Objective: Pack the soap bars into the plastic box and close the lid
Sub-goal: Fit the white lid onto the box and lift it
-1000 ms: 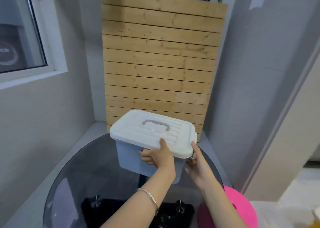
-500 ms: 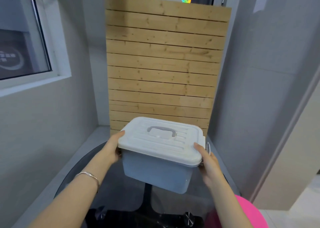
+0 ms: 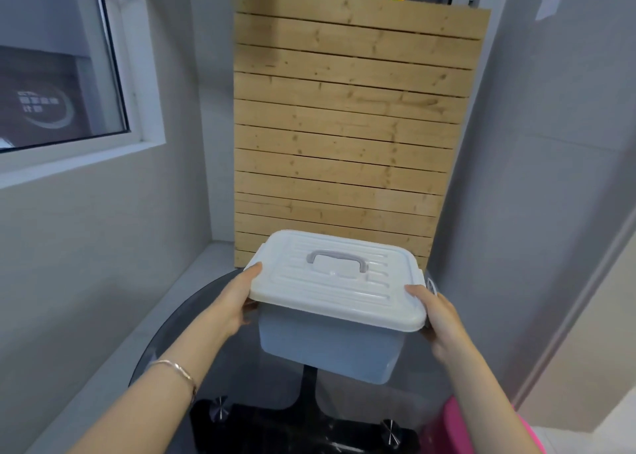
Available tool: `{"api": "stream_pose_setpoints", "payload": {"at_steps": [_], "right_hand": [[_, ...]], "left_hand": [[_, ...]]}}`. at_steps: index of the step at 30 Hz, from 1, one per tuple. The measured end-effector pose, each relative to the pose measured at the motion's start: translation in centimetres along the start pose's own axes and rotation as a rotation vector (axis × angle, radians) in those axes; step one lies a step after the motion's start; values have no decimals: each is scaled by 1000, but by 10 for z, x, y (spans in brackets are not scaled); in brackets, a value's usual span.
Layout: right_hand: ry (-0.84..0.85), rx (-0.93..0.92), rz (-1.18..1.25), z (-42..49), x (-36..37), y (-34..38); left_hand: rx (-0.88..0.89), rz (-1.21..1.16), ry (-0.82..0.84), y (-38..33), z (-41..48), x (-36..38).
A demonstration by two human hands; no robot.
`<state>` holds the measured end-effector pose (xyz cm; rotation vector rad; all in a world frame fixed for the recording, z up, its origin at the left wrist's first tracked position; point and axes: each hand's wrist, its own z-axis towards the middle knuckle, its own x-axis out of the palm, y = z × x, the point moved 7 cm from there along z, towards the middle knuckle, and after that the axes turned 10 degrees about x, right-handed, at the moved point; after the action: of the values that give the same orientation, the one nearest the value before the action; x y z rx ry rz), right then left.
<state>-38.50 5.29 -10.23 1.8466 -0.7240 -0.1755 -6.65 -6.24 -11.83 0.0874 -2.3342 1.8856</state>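
Our left hand [image 3: 237, 302] gripped the lid [image 3: 337, 281] at its 9 o'clock edge, thumb on top, fingers curled under; our right hand [image 3: 437, 319] clasped the 3 o'clock corner likewise. The lid sat on the plastic box [image 3: 327, 347] over the glass table [image 3: 192, 319], with the slatted panel [image 3: 344, 126] at 12 o'clock. No soap bars showed. We judged that even downward pressure at both edges would seat it squarely

The lid [image 3: 337, 281] lies on the box [image 3: 327, 347], with the panel [image 3: 344, 126] behind it.
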Motion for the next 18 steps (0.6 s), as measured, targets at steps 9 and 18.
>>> {"api": "stream_pose_setpoints", "payload": {"at_steps": [9,18], "right_hand": [[-37,9,-23,4,-3,5],[-53,21,-27,-1,1,8]], "left_hand": [[-164,14,110,-19,22,7],[15,-4,18,-32,26,6]]}}
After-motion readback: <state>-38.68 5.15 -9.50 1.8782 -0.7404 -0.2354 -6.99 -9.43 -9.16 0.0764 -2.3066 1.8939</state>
